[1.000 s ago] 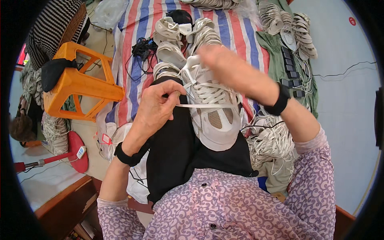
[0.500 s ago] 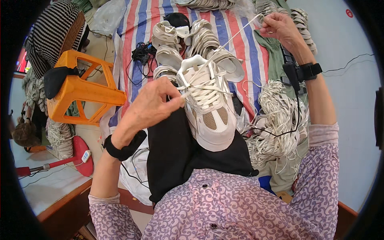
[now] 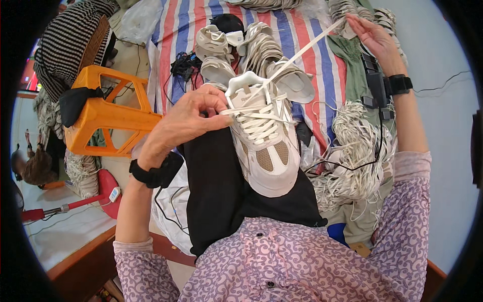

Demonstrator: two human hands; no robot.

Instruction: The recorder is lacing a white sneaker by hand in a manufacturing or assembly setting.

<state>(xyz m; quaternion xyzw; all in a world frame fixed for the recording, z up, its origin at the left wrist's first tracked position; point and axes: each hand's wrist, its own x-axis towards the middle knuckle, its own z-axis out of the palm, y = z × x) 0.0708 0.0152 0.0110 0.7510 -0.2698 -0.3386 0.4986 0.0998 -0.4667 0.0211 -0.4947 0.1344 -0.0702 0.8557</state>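
A beige and white sneaker (image 3: pixel 272 178) rests on my black-clad lap, toe toward me, with flat cream laces (image 3: pixel 257 126) crossing its front. My right hand (image 3: pixel 376 43) is raised far to the right, fingers closed on one end of the shoelace (image 3: pixel 307 48). That lace runs taut in a slant from the shoe's upper eyelets to the fingertips. At the shoe's left edge, beside the tongue, my left hand (image 3: pixel 188 115) pinches lace between thumb and fingers. Part of that lace is hidden by the fingers.
Several stacked beige shoe uppers (image 3: pixel 269 48) lie beyond the shoe on a striped sheet (image 3: pixel 322 75). A tangled heap of laces (image 3: pixel 347 156) is at the right. An orange stool (image 3: pixel 108 123) stands left, and black cables (image 3: pixel 183 65) lie near the uppers.
My right hand has moved a little up and right, and the lace is stretched straighter. My left hand has shifted slightly up and left along the shoe's edge.
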